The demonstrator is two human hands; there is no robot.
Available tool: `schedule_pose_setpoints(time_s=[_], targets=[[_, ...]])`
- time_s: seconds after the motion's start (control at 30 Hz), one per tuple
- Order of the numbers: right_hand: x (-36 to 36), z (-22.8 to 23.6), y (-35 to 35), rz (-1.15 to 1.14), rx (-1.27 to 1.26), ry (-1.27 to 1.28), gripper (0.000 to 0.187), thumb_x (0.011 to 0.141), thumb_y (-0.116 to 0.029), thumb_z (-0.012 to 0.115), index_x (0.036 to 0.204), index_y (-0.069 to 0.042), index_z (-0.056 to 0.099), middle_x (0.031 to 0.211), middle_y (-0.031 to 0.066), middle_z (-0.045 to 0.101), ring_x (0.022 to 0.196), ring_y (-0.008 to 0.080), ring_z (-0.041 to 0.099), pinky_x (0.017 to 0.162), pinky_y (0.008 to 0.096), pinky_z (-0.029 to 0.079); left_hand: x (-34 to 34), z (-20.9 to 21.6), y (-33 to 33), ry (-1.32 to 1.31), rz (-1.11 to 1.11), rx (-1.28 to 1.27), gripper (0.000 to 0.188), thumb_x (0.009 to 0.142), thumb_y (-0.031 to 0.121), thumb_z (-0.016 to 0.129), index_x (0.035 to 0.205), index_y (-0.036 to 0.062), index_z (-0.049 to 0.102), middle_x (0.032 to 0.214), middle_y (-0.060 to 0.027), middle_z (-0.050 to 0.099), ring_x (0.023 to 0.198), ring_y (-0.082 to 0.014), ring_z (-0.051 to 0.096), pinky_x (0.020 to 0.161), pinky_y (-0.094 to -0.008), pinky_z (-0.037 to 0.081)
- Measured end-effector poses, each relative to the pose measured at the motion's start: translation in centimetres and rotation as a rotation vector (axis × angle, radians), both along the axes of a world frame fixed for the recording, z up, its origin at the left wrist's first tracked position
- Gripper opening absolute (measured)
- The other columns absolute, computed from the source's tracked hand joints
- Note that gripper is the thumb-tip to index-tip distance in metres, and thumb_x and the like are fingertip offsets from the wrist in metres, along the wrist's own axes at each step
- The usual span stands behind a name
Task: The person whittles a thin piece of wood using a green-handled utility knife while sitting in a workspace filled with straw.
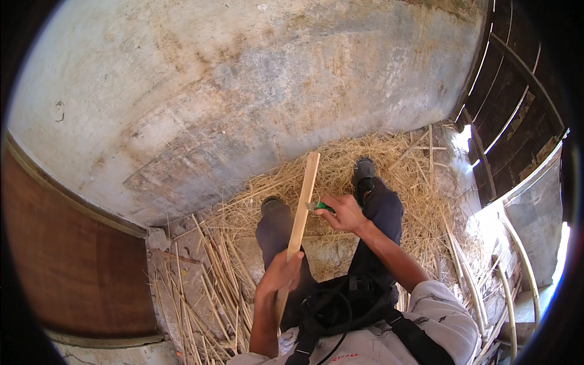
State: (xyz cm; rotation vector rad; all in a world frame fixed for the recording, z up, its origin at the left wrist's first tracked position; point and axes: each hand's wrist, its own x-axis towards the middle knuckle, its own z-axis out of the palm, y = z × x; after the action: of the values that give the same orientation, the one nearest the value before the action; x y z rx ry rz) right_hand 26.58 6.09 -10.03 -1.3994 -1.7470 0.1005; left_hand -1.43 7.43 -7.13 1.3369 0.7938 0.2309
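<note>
My left hand (283, 272) is wrapped round the lower part of a long, flat, pale strip of wood or bamboo (305, 193). The strip slants up and away over my left leg, its far end above the straw. In my closed right hand (345, 214) is a small green-handled knife (323, 207). Its short greyish blade end points left and meets the strip's right edge, or lies very close to it. The strip's lower end runs past my left hand beside my forearm.
Shavings and straw (389, 159) heap round my shoes against a stained wall (255, 91). Thin split sticks (222, 292) lie at the left, near a brown panel (73, 255). Longer curved poles (520, 255) lean at the right below dark wooden boards (517, 103).
</note>
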Motion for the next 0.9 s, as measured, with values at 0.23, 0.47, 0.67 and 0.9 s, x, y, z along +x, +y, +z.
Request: schedule_pose_setpoints(time_s=[0.23,0.47,0.67,0.9], targets=[[0.2,0.0,0.0,-0.001,-0.02,-0.021,0.029,0.098,-0.036,0.07,0.098,-0.008,0.066,0.074,0.0123,0.066,0.063,0.0358,0.066,0.056,0.0452,0.05,-0.7,0.4,0.3,-0.034,-0.045,-0.044,0.035,0.114,0.028,0.046,0.085,0.0076,0.046,0.059,0.0009,0.044,0.04,-0.0135,0.049,0.038,-0.0297,0.04],[0.9,0.3,0.0,-0.064,0.03,0.011,0.027,0.099,-0.033,0.069,0.1,-0.006,0.067,0.074,0.0149,0.065,0.063,0.0363,0.066,0.056,0.0451,0.049,-1.7,-0.1,0.6,-0.038,-0.097,-0.047,0.035,0.113,0.027,0.046,0.085,0.0074,0.046,0.059,0.0004,0.045,0.041,-0.0136,0.051,0.039,-0.0295,0.042],[2.5,0.7,0.4,-0.238,0.004,0.166,0.028,0.101,-0.032,0.068,0.105,-0.005,0.068,0.066,0.0168,0.063,0.061,0.0383,0.067,0.055,0.0441,0.049,-2.6,-0.5,0.6,-0.009,-0.159,-0.04,0.038,0.113,0.025,0.046,0.08,0.0076,0.046,0.056,0.0,0.046,0.041,-0.0135,0.052,0.04,-0.03,0.043],[2.6,1.0,0.1,-0.306,0.026,0.168,0.029,0.102,-0.033,0.068,0.106,-0.004,0.067,0.067,0.0186,0.064,0.063,0.0403,0.068,0.056,0.0458,0.05,-2.7,-0.2,0.8,-0.023,-0.176,-0.042,0.038,0.113,0.025,0.047,0.079,0.0077,0.045,0.057,0.0001,0.045,0.042,-0.0133,0.053,0.04,-0.03,0.043]])
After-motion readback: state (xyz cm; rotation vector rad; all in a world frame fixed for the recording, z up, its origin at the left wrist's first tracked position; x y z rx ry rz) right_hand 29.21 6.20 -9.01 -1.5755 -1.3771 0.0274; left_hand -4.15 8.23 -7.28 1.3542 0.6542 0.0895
